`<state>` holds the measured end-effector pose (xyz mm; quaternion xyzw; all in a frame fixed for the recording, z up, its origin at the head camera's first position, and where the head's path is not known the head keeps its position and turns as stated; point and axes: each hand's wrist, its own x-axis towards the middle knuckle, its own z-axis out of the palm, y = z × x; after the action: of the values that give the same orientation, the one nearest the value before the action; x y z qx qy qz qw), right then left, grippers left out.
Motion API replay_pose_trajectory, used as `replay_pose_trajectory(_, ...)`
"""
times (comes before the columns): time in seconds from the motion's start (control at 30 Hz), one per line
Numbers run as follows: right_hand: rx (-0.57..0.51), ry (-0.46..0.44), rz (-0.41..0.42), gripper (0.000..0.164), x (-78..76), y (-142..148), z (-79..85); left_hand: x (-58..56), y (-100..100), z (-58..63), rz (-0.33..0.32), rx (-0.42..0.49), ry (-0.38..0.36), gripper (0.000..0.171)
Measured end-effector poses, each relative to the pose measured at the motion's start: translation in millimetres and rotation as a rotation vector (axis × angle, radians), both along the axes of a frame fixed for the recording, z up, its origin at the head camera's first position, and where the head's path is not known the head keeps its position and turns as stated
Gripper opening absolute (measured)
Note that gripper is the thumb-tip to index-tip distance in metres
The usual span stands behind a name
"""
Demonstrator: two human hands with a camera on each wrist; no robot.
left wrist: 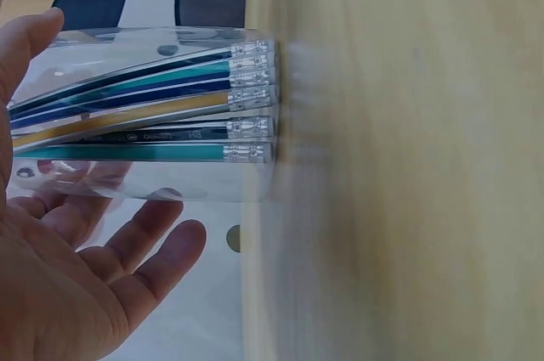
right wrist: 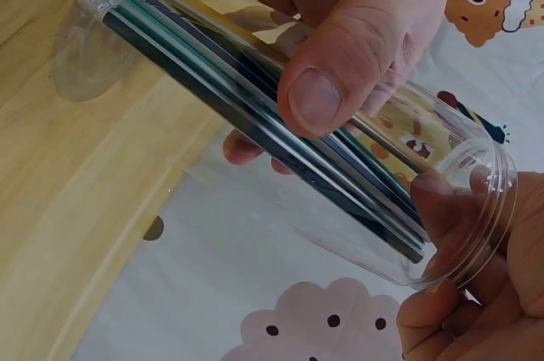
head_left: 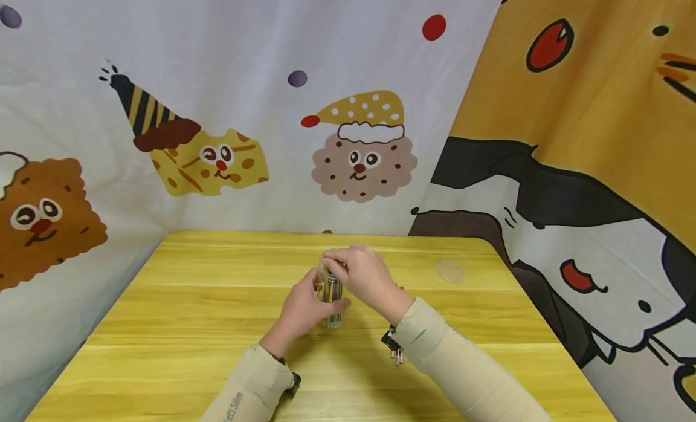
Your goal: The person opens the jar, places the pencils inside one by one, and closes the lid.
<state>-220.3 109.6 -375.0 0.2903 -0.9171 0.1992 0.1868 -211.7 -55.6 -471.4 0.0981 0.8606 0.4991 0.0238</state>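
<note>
The clear jar (left wrist: pixel 195 181) of pencils (left wrist: pixel 187 104) stands upright near the middle of the desk (head_left: pixel 217 301), and tipping looks the main risk: if the left grip (head_left: pixel 302 304), wrapped round its wall with thumb near and fingers far, slackened while the right grip (head_left: pixel 370 274) pushed at the mouth, the narrow base could slide or topple. Smooth plastic could slip too. More pencils (head_left: pixel 399 355) lie beside the right sleeve (head_left: pixel 462 355), which could roll them if it dropped.

Only the head view shows the clear disc (head_left: pixel 450 271), perhaps a lid, lying far right. The left wrist view shows silvery pencil ends gathered at the jar's base; the right wrist view shows right fingertips at and apparently inside the mouth, though whether they clamp rim or pencil I cannot tell.
</note>
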Motion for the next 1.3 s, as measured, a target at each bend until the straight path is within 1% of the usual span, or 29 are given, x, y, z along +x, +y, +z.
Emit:
replay_pose_trajectory(0.1,0.008,-0.003,0.002,0.026,-0.2,1,-0.6,0.1,0,-0.2,-0.001,0.017,0.0,0.062)
replay_pose_trajectory(0.2,-0.007,-0.037,0.0,0.033,-0.2,2,-1.2,0.0,1,-1.4,-0.001,0.015,-0.002,0.061)
replay_pose_trajectory(0.3,-0.064,-0.068,0.002,0.037,-0.7,6,-3.2,0.1,1,-3.0,-0.002,0.015,-0.01,0.061)
replay_pose_trajectory(0.4,-0.147,-0.051,0.004,0.037,-1.2,14,-2.3,-0.8,1,-4.2,0.002,0.023,-0.01,0.059)
replay_pose_trajectory(0.5,-0.213,-0.009,-0.017,0.036,-2.5,30,3.3,-2.0,2,-4.3,0.011,0.032,0.001,0.058)
replay_pose_trajectory(0.57,-0.252,-0.027,-0.047,0.036,-5.3,46,5.4,-2.1,3,-3.1,0.015,0.039,0.0,0.06)
replay_pose_trajectory(0.63,-0.291,-0.097,-0.088,0.038,-8.6,65,3.8,-1.8,4,-2.2,0.017,0.039,-0.007,0.062)
replay_pose_trajectory(0.73,-0.319,-0.265,-0.167,0.045,-15.0,96,-7.9,-1.1,4,-1.3,0.017,0.038,-0.022,0.064)
replay_pose_trajectory(0.83,-0.291,-0.42,-0.244,0.05,-21.0,126,-27.1,-0.4,3,-1.1,0.02,0.034,-0.024,0.065)
replay_pose_trajectory(0.93,-0.228,-0.522,-0.297,0.052,-25.9,150,-46.1,0.9,3,-1.4,0.017,0.039,-0.025,0.065)
replay_pose_trajectory(1.0,-0.201,-0.568,-0.326,0.052,-28.9,159,-55.6,1.6,2,-2.0,0.018,0.042,-0.025,0.065)
replay_pose_trajectory(1.13,-0.185,-0.636,-0.369,0.056,-31.8,171,-71.6,1.5,3,-4.1,0.023,0.038,-0.026,0.063)
replay_pose_trajectory(1.2,-0.182,-0.651,-0.379,0.056,-33.4,172,-78.1,1.2,3,-4.4,0.027,0.034,-0.023,0.062)
replay_pose_trajectory(1.3,-0.168,-0.665,-0.371,0.057,-36.9,172,-86.4,0.2,4,-3.9,0.025,0.024,-0.015,0.062)
